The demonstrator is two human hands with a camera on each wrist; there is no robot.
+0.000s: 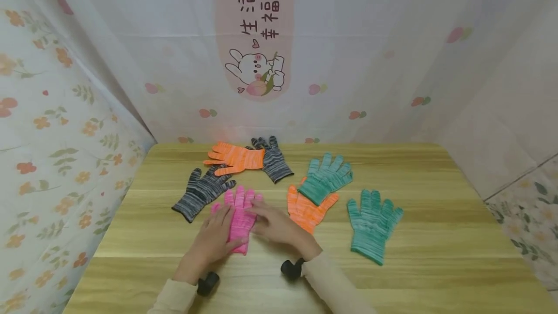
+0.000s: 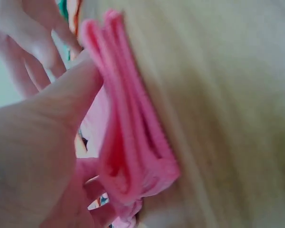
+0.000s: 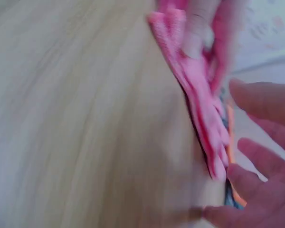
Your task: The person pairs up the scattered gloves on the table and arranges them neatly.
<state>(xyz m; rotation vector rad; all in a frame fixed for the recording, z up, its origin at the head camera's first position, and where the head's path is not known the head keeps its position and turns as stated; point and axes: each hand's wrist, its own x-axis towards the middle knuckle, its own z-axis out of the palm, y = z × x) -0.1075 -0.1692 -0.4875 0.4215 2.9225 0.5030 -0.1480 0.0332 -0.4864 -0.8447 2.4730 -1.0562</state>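
Note:
Two pink knit gloves (image 1: 240, 217) lie stacked, fingers pointing away; their layered cuffs (image 2: 133, 156) show in the left wrist view. My left hand (image 1: 212, 236) holds the stack from the left, thumb across the cuff end and fingers along the left side. At the right edge, near the glove fingers, is my right hand (image 1: 274, 224). Its fingers are spread and loosely bent beside the pink gloves (image 3: 199, 95) in the right wrist view, without gripping them. Whether its fingertips touch the fabric is hard to tell.
Dark grey gloves (image 1: 202, 193) and an orange glove (image 1: 240, 157) overlap behind the pink ones. Another orange glove (image 1: 307, 210) lies partly under a green glove (image 1: 327, 178). A second green glove (image 1: 374, 227) lies farther right on the wooden table (image 1: 436, 265). Patterned curtains (image 1: 370, 62) surround the table.

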